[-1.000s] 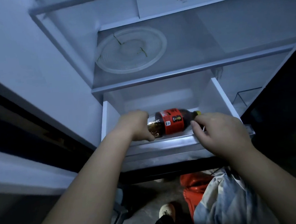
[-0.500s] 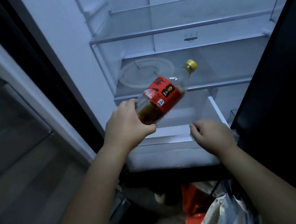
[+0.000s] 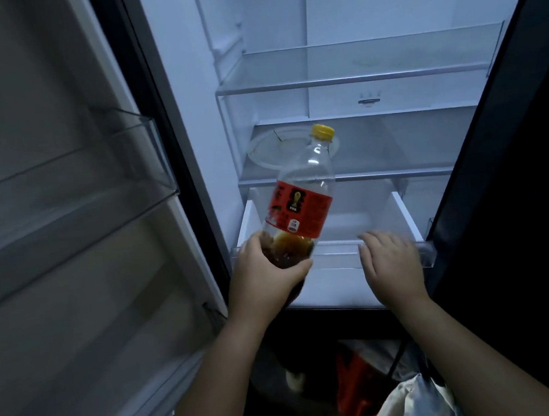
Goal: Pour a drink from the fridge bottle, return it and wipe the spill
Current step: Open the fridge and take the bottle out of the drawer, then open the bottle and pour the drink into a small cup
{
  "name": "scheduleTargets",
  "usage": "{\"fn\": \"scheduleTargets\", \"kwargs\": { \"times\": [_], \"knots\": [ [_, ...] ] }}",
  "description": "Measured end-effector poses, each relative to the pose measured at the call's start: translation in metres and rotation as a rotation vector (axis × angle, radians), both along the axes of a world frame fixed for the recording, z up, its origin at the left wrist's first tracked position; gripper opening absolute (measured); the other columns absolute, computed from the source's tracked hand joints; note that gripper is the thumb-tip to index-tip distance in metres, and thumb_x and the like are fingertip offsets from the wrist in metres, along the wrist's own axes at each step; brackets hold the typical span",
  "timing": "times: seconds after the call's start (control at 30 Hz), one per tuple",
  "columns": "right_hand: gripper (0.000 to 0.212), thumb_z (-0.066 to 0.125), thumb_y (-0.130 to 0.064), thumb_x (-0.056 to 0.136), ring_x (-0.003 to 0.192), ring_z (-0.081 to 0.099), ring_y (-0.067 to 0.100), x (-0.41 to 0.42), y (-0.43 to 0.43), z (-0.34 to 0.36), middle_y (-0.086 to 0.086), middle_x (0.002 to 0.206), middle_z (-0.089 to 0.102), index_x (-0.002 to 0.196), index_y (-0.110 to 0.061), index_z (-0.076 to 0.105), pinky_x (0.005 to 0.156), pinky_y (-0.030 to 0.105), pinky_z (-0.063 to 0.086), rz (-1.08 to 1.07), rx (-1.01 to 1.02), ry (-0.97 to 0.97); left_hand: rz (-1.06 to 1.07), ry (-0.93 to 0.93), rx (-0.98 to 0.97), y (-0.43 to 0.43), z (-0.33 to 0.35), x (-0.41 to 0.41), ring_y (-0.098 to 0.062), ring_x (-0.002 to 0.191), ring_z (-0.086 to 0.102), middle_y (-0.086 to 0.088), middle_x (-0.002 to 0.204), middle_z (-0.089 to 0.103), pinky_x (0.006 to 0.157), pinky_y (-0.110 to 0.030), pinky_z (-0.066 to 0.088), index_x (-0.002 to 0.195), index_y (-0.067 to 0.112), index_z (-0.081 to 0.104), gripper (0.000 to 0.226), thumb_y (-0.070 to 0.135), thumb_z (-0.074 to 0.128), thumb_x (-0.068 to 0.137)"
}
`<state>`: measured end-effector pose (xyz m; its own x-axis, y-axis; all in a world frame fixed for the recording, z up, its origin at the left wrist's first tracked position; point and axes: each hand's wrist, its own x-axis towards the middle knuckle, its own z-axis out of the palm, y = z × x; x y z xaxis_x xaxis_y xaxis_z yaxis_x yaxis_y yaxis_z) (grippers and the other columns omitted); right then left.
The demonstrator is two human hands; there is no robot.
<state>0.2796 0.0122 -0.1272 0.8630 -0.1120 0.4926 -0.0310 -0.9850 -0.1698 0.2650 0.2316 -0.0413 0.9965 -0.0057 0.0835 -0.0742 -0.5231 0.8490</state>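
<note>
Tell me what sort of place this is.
Probably a home kitchen, seen at an open fridge: a glass shelf, a pulled-out drawer and a door bin show it, and the left hand grips a bottle.

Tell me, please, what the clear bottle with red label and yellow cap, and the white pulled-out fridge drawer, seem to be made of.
Clear bottle with red label: probably glossy plastic; the shelf shows through its upper part and highlights glint there. Yellow cap: opaque plastic, it seems. White pulled-out drawer: likely smooth plastic, with opaque white walls and a see-through front rim.
</note>
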Motion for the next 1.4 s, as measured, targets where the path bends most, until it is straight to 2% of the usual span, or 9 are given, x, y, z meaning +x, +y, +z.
{"fn": "scheduleTargets", "kwargs": {
  "times": [0.17,0.3,0.4,0.57,0.77,0.93,1.17,1.23,1.4],
  "knots": [
    [0.05,0.033,-0.033,0.097,0.13,0.043,0.032,-0.014,0.009,0.0,0.014,0.137,0.052,0.134,-0.004,0.048,0.108,0.044,0.028,-0.015,0.091,0.162,0.002,0.011,-0.007,0.007,-0.007,-0.023,-0.003,0.098,0.054,0.013,0.115,0.054,0.078,-0.017,0.04,0.122,0.027,0.051,0.068,0.041,0.083,0.063],
    [0.052,0.046,-0.034,0.096,0.132,0.04,0.019,-0.028,0.033,0.051,0.005,0.145,0.042,0.144,-0.016,0.034,0.106,0.037,0.034,0.169,0.607,0.106,0.039,0.014,-0.066,0.019,-0.01,-0.042,-0.004,0.105,0.055,0.012,0.12,0.053,0.091,-0.027,0.047,0.127,0.027,0.05,0.074,0.039,0.084,0.063],
    [0.058,0.046,-0.044,0.093,0.126,0.042,0.007,-0.043,0.065,0.094,-0.004,0.143,0.041,0.145,-0.028,0.026,0.1,0.03,0.039,0.397,0.774,-0.053,0.046,0.02,-0.082,0.035,-0.01,-0.059,-0.004,0.107,0.056,0.013,0.122,0.055,0.095,-0.033,0.05,0.126,0.032,0.05,0.075,0.044,0.083,0.06],
    [0.063,0.046,-0.046,0.091,0.126,0.041,-0.003,-0.06,0.113,0.141,-0.012,0.148,0.033,0.147,-0.028,0.023,0.102,0.03,0.042,0.651,0.758,-0.155,0.084,0.007,-0.104,0.071,-0.009,-0.096,0.002,0.098,0.061,0.017,0.109,0.062,0.081,-0.025,0.051,0.112,0.039,0.055,0.063,0.046,0.082,0.056],
    [0.043,0.043,-0.027,0.096,0.124,0.048,0.006,-0.082,0.175,0.156,-0.002,0.132,0.049,0.138,-0.019,0.039,0.1,0.031,0.047,0.89,0.721,-0.192,0.133,-0.029,-0.116,0.125,-0.006,-0.139,-0.011,0.067,0.066,0.007,0.072,0.067,0.062,-0.03,0.051,0.088,0.032,0.06,0.035,0.038,0.083,0.062],
    [0.041,0.045,-0.012,0.096,0.12,0.051,0.01,-0.106,0.234,0.161,0.006,0.131,0.051,0.137,-0.011,0.042,0.098,0.026,0.046,1.022,0.708,-0.212,0.313,-0.13,-0.048,0.171,0.0,-0.189,0.002,0.084,0.063,0.013,0.092,0.067,0.063,-0.01,0.047,0.104,0.03,0.059,0.054,0.037,0.085,0.058],
    [0.037,0.047,-0.008,0.095,0.107,0.057,0.01,-0.172,0.336,0.172,0.008,0.125,0.054,0.132,-0.007,0.046,0.092,0.017,0.044,1.196,0.666,-0.257,0.541,-0.21,0.06,0.256,0.004,-0.283,0.001,0.098,0.055,0.01,0.11,0.056,0.082,-0.014,0.048,0.118,0.028,0.054,0.07,0.038,0.087,0.057],
    [0.036,0.046,-0.006,0.094,0.104,0.055,0.01,-0.2,0.368,0.173,0.01,0.123,0.054,0.13,-0.005,0.047,0.089,0.016,0.044,1.242,0.641,-0.296,0.577,-0.208,0.115,0.283,0.008,-0.319,0.002,0.1,0.053,0.009,0.114,0.056,0.082,-0.008,0.045,0.12,0.029,0.051,0.071,0.042,0.084,0.058],
    [0.034,0.047,-0.009,0.094,0.104,0.055,0.001,-0.269,0.449,0.173,0.003,0.123,0.055,0.128,-0.009,0.048,0.085,0.012,0.045,1.391,0.694,-0.152,0.732,-0.209,0.181,0.343,0.008,-0.414,0.014,0.107,0.048,0.023,0.111,0.051,0.084,-0.001,0.038,0.128,0.027,0.051,0.076,0.038,0.086,0.061]
  ]
}}
